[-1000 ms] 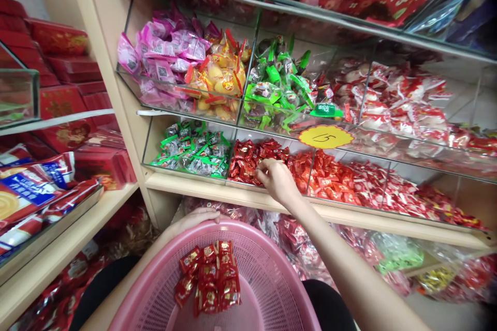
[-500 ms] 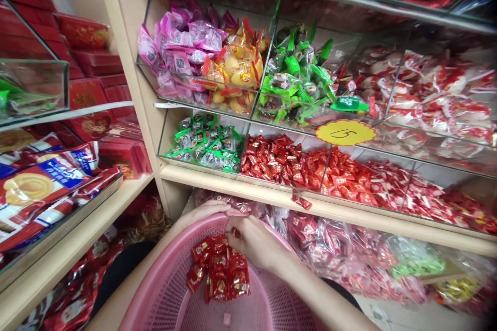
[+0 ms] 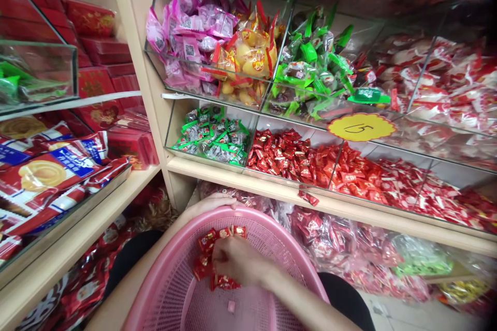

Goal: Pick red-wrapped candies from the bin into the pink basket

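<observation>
Small red-and-gold foil-wrapped candies [image 3: 207, 240] lie clustered on the floor of a round, pink, perforated plastic basket [image 3: 301, 251], toward its far side. The right hand [image 3: 236, 261] is inside the basket, over the cluster and hiding part of it, fingers curled downward; it is blurred, and I cannot tell whether it pinches a candy. The left hand [image 3: 212, 206] lies along the basket's far rim with its fingers extended together; whether it grips the rim I cannot tell.

Just beyond, a single red wrapped candy [image 3: 308, 197] sits at the front edge of a pale wooden shelf [image 3: 233, 176]. Behind it, clear-walled bins hold dark red wrapped candies [image 3: 279, 152], with green-and-clear packets [image 3: 213, 137] to their left and orange-red candies [image 3: 355, 173] to their right. A yellow scalloped oval sign marked "15" [image 3: 361, 127] hangs above these. Below the shelf are clear plastic bags of red and pink packets [image 3: 322, 232].
</observation>
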### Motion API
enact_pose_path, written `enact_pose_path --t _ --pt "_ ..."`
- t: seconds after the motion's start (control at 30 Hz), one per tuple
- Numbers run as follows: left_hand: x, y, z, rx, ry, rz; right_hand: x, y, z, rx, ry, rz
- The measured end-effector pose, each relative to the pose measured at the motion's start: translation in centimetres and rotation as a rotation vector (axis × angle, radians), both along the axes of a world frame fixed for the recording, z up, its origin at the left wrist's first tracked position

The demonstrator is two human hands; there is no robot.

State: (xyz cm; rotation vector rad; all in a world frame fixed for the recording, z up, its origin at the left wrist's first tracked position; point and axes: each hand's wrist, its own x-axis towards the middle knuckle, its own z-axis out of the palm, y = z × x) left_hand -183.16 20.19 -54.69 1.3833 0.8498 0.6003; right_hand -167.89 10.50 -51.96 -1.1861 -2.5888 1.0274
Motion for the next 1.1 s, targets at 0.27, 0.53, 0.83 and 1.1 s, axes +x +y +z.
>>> enact_pose_path --t 0.27,0.53,0.83,1.1 --pt "0.1 0.3 -0.3 0.006 0.067 0.022 -3.1 -1.6 0.1 0.053 -0.353 0.122" --pt "0.3 0.3 0.0 0.033 0.099 0.081 -4.7 -2.4 -0.3 0.154 -0.489 0.041" --pt "0.5 0.1 0.5 0.037 0.097 0.085 -4.1 -3.7 -1.2 0.249 -0.399 0.006" --pt "-0.1 -0.3 0.8 0.025 0.07 0.009 -5.4 -7.3 -2.9 0.078 -0.522 0.226"
